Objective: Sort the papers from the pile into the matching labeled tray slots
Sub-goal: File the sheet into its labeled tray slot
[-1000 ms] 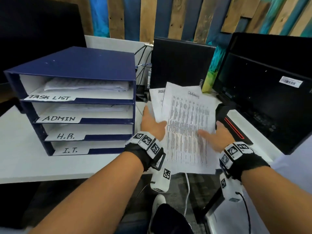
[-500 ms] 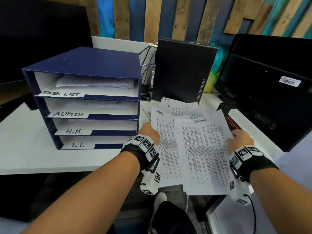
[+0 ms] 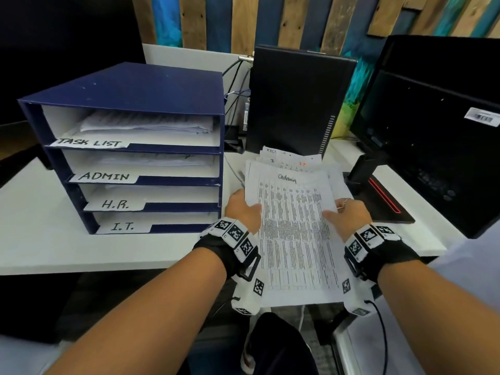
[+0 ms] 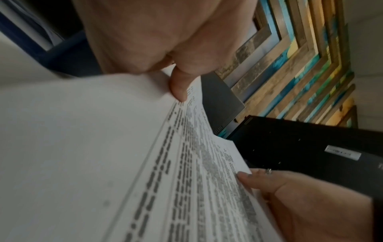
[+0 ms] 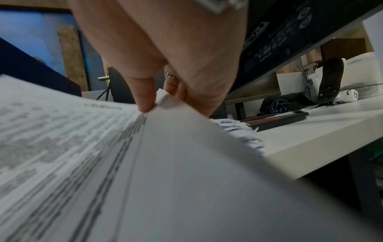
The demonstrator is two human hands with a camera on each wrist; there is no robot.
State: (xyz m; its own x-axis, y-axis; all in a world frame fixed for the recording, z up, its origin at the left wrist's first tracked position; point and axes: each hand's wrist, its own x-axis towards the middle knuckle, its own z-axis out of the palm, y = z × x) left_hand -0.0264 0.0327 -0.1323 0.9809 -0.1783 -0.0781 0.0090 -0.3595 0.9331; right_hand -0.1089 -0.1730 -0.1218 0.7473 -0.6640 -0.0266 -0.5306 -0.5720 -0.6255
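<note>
Printed table on the held sheet (image 3: pixel 295 234) is too blurred to read; only its handwritten heading "Admin" is legible. Left hand (image 3: pixel 242 212) and right hand (image 3: pixel 346 216) pinch its side edges, fingers clamped on it, above the pile (image 3: pixel 292 161) — beside the tray (image 3: pixel 151 87) on the bench (image 3: pixel 35 234), its slots marked TASK LIST, ADMIN, H.R., I.T.

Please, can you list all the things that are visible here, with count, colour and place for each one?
tray rack: one, dark blue, four slots labelled TASK LIST, ADMIN, H.R., I.T., left on desk
Admin sheet: one, white, held over the desk edge
paper pile: one, white, on desk behind the sheet
desk: one, white
computer case: one, black, behind the pile
monitor: one, black, right
left hand: grips the sheet's left edge
right hand: pinches its right edge
</note>
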